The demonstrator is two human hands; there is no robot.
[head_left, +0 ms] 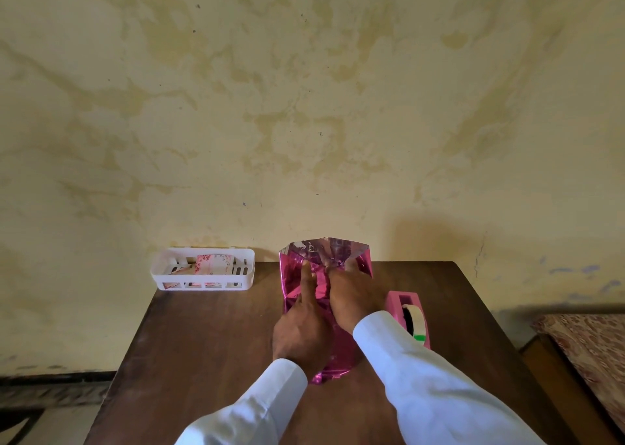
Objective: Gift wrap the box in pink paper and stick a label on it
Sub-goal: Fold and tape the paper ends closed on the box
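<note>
**Fig. Head view: folding the far end of the wrap.** The box [333, 356], fully covered in shiny pink paper [291, 277], lies lengthwise at approx. the ctr of the dark wooden surface [203, 343], long axis pointing away from the person toward the wall [304, 106]. The far end of the paper stands up as an open, crumpled collar showing its silvery inner side; the near end lies flat on the surface.

L hand [301, 329]: rests on top of the box, index finger straight and pressing the paper down along the midline, grasping nothing; the other fingers are tucked and mostly hidden. R hand [351, 295]: palm down on the box just beside the L hand, fingers stretched fwd, tips pushing into the crumpled far fold; not clenched, no grasp visible. Both arms in white sleeves.

A pink tape dispenser [394, 304] w/ a roll of tape [415, 319] stands on the surface just R of the box, partly behind the R sleeve [422, 377]. A white slotted plastic basket [159, 273] sits at the far L edge against the wall, well apart from the box, holding floral-printed labels [213, 263]. Patterned cloth [592, 350] at the R frame edge, lower than the surface.
</note>
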